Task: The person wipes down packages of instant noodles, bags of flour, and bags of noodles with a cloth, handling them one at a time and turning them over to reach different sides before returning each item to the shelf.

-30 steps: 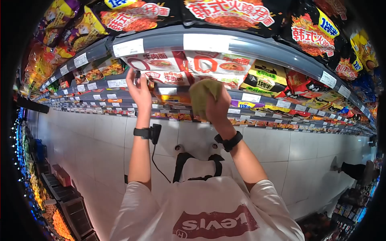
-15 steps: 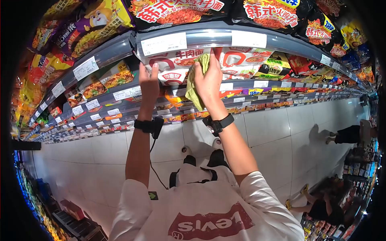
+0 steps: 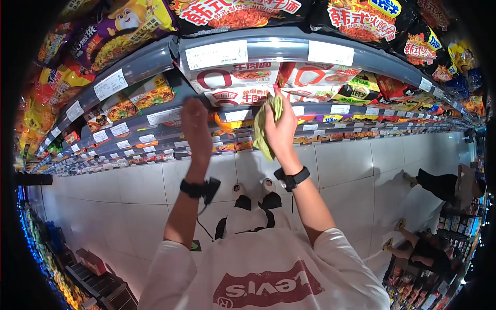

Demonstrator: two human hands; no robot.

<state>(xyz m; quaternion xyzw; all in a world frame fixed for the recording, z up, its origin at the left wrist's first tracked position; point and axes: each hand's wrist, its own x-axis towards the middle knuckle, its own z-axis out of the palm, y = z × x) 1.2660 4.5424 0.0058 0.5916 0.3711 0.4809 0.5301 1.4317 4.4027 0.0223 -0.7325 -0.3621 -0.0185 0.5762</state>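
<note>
A yellow-green cloth (image 3: pixel 266 126) is gripped in my right hand (image 3: pixel 283 129), between thumb and fingers. This hand is just in front of the white-and-red beef noodle packs (image 3: pixel 238 95), near the shelf edge. My left hand (image 3: pixel 196 124) is raised at the left end of those packs, apart from them and over the shelf edge. Its fingers are foreshortened and blurred, and nothing shows in it. More white-and-red packs (image 3: pixel 320 76) stand to the right on the same shelf.
Above runs a shelf edge with price labels (image 3: pixel 330 52), holding black noodle packs (image 3: pixel 356 20) and a purple pack (image 3: pixel 121 31). Lower shelves carry more packets. Pale floor tiles (image 3: pixel 341 191) lie behind. Two people (image 3: pixel 436 183) are at the right, and a red box (image 3: pixel 92 261) stands lower left.
Both hands have drawn back from the white-and-red packs toward my body. My left hand has let go of the pack edge, and the cloth has moved back with my right hand.
</note>
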